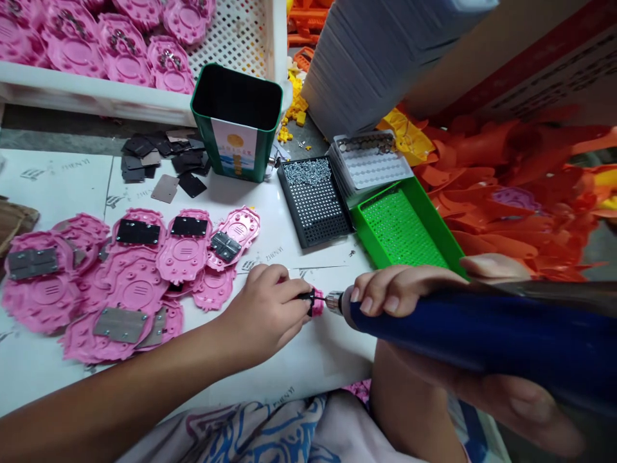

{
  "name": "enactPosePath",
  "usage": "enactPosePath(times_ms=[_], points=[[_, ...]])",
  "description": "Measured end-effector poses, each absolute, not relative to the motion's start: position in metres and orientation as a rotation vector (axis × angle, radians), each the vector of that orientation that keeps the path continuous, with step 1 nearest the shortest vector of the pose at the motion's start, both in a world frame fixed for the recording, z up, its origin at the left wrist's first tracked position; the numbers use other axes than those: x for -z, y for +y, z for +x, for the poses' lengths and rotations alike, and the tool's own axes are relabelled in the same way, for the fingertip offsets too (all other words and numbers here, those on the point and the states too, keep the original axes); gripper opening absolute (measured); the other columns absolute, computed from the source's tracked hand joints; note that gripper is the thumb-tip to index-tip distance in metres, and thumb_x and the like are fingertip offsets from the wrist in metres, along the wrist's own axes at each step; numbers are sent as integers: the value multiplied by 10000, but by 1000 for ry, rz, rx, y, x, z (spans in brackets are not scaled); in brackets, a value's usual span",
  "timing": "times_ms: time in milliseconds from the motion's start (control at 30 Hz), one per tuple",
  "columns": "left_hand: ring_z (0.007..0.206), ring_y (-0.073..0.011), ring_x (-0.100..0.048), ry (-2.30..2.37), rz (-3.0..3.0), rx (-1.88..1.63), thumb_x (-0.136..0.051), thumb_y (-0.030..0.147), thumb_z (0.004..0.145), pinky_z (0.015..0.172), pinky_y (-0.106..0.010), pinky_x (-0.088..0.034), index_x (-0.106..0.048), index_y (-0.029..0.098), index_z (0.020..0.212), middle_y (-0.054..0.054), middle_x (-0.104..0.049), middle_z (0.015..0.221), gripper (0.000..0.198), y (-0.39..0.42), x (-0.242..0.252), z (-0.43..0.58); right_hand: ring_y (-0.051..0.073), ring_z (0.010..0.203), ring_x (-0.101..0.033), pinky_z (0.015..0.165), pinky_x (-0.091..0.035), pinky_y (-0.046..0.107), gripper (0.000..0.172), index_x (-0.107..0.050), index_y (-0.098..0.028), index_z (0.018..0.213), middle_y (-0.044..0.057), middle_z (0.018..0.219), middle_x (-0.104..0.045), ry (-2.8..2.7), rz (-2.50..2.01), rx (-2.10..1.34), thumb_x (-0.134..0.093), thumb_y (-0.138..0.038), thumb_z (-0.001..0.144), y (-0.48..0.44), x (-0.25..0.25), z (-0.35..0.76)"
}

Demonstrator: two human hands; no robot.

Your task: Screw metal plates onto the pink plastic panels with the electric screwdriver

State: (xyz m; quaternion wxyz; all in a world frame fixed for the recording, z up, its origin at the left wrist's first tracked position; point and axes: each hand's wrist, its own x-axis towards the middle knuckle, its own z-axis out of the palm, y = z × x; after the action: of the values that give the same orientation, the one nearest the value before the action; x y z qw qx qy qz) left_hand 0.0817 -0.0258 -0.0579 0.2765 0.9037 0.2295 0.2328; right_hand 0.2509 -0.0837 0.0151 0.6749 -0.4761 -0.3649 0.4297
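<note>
My left hand (272,308) is closed on a small pink plastic part (317,307) with a black piece at its top, mostly hidden behind the fingers. My right hand (393,289) wraps round a blue electric screwdriver (463,331), held nearly level. Its thin bit points left and meets the black piece or ends right at it; I cannot tell whether a screw sits there. Left of my hands lie several pink plastic shells (137,283), overlapping, many with black or grey plates screwed on. Loose dark plates (191,184) lie behind them.
A dark green tin (263,151) stands behind the shells. To its right are a black tray (315,218) with screws, a clear container (371,164) and a green tray (409,222). A white crate (96,96) of pink parts is at back left; orange parts (520,186) heap at right.
</note>
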Motion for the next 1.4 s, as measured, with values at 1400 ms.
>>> enactPosePath(times_ms=[1400], points=[[861,-253,-539,767,2360,-595,-612,193,846,739,-387,-406,-697,144,993,-94,-595,960,177,-25,59,78,97,438,-576,442,-499,229,212,-554,-238,664,-59,547,-572,-832,-887,-592,-664,-418,680,38,2,264]])
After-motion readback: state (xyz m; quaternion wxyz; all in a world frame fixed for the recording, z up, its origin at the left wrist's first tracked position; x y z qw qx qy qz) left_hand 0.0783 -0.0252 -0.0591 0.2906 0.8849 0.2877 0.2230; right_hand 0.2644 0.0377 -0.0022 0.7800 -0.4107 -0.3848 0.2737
